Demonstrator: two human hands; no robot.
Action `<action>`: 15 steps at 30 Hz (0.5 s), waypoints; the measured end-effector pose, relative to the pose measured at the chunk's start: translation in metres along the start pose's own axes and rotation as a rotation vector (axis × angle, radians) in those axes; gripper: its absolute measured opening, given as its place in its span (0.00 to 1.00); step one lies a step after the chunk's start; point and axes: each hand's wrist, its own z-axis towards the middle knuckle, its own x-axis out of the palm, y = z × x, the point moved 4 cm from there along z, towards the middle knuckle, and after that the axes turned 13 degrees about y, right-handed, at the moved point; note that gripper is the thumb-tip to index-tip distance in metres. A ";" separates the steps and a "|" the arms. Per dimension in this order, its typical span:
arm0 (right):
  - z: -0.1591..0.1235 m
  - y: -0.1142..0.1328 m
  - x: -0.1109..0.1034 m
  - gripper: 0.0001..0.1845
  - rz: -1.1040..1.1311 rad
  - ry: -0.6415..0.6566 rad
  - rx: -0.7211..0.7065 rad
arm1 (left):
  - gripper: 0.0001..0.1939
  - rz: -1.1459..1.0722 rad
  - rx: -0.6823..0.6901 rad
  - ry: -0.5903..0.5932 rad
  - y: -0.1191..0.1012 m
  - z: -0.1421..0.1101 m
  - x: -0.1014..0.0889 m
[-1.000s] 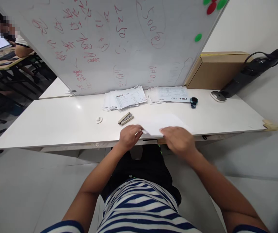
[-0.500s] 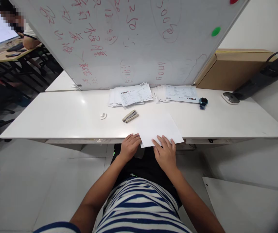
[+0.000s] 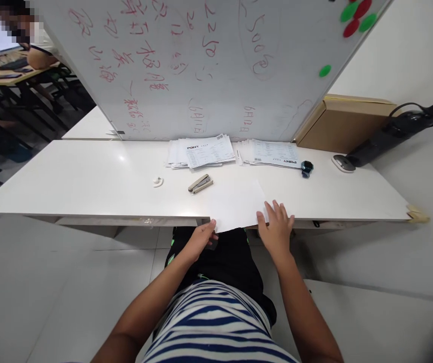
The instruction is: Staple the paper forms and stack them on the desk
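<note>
White paper (image 3: 238, 204) lies at the desk's front edge, its near side hanging over. My left hand (image 3: 202, 238) pinches the paper's near left corner between thumb and fingers. At its right side, my right hand (image 3: 276, 227) has its fingers spread, the tips by the paper's edge and the desk top. Just beyond the paper, to the left, rests a beige stapler (image 3: 200, 184). Two stacks of printed sheets lie at the back, a left stack (image 3: 209, 151) and a right stack (image 3: 275, 154).
A whiteboard (image 3: 216, 70) with red writing stands behind the stacks. To the right are a dark watch (image 3: 307, 169), a mouse (image 3: 343, 163), a black bottle (image 3: 386, 133) and a cardboard box (image 3: 345, 123). A white earpiece (image 3: 158, 182) lies left. Another person sits at the far left.
My right hand has moved right, off the paper's near part to its right edge. My left hand has shifted from lying beside the corner to pinching it. The view has turned slightly.
</note>
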 end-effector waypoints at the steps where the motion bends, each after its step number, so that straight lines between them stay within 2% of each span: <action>1: 0.004 -0.007 -0.001 0.26 0.003 0.031 0.033 | 0.32 0.012 0.013 0.026 -0.004 0.006 0.001; 4: 0.003 -0.014 -0.003 0.24 0.008 0.116 0.011 | 0.29 0.039 0.054 0.102 -0.015 0.016 0.003; 6: -0.009 -0.013 -0.005 0.22 0.045 0.107 -0.060 | 0.28 0.059 0.060 0.112 -0.016 0.015 0.001; 8: -0.025 -0.015 -0.005 0.21 0.167 0.069 -0.057 | 0.26 0.159 0.092 0.090 -0.015 0.006 -0.004; 10: -0.041 -0.026 -0.002 0.22 0.412 0.018 0.092 | 0.24 0.305 0.157 0.059 -0.012 -0.006 -0.009; 12: -0.053 -0.037 0.005 0.27 0.751 0.007 0.277 | 0.22 0.391 0.210 0.066 -0.010 -0.018 -0.012; 13: -0.056 -0.039 0.008 0.30 0.922 0.030 0.331 | 0.22 0.409 0.220 0.080 -0.009 -0.022 -0.012; 15: -0.052 -0.036 0.009 0.32 1.183 0.097 0.343 | 0.22 0.437 0.222 0.105 -0.014 -0.027 -0.012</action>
